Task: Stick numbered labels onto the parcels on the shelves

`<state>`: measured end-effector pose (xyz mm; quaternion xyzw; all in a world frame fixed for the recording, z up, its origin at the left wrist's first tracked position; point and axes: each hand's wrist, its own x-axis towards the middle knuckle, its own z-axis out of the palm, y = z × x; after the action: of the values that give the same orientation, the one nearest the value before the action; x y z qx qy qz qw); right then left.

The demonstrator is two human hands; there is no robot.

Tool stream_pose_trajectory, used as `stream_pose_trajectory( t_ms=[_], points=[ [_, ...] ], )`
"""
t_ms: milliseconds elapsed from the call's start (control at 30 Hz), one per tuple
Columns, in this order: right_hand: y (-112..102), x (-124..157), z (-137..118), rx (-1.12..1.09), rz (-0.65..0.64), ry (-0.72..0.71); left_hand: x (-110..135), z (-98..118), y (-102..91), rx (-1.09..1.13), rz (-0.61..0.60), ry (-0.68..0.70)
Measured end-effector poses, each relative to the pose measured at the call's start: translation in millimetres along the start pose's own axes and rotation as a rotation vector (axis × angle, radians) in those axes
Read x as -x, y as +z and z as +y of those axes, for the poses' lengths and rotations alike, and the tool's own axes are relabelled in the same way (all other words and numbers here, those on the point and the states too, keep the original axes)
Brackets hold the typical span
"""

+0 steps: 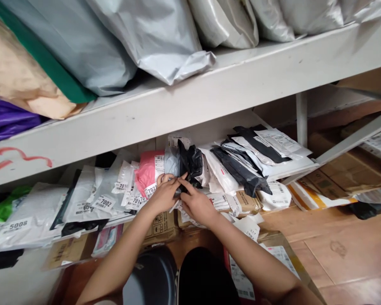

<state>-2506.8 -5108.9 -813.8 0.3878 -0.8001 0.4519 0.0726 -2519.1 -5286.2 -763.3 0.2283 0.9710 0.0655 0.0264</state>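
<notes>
My left hand [165,192] and my right hand [198,205] meet at the front of the lower shelf, fingertips almost together. Between them is a crumpled black plastic parcel [191,160], gripped at its lower front edge by the bent fingers of both hands. Just left of it stands a grey-blue parcel [172,161], which my left fingers also touch. A pink parcel [147,167] leans beside that, with a label reading 7022 [151,189] near my left wrist. Some fingertips are hidden in the folds of plastic.
The upper shelf's beam [190,106] crosses above my hands, with grey bags [152,38] on it. White numbered parcels [28,216] line the left. Black and white mailers [241,165] lie right. Below are cardboard boxes [160,226] and a dark stool [150,275].
</notes>
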Motion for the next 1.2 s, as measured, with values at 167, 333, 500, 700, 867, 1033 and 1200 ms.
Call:
stream_pose_trajectory(
  t_ms=[167,333,500,700,867,1033,1200],
  points=[
    [-11.9,-9.5,4.2,0.09,-0.003,0.007,5.0,-4.4,6.1,0.0,0.087,-0.094],
    [-8.2,-16.7,9.8,0.22,-0.111,-0.137,8.0,-4.3,9.9,-0.064,0.084,-0.089],
    [-7.1,-21.5,13.7,0.336,-0.148,0.056,8.1,3.7,15.1,-0.1,0.169,-0.121],
    [-3.9,-14.2,19.6,0.379,-0.07,0.159,8.8,7.8,27.9,-0.168,0.221,-0.128],
    [-4.9,-11.0,26.3,0.402,-0.008,0.211,11.8,5.9,29.2,-0.11,0.257,-0.168],
    [-11.5,-2.1,21.8,0.256,0.047,0.1,18.2,7.2,16.7,-0.123,0.16,-0.052],
    [-13.1,0.4,19.0,0.03,0.109,-0.069,25.7,6.9,21.0,-0.192,0.069,0.032]
  ],
)
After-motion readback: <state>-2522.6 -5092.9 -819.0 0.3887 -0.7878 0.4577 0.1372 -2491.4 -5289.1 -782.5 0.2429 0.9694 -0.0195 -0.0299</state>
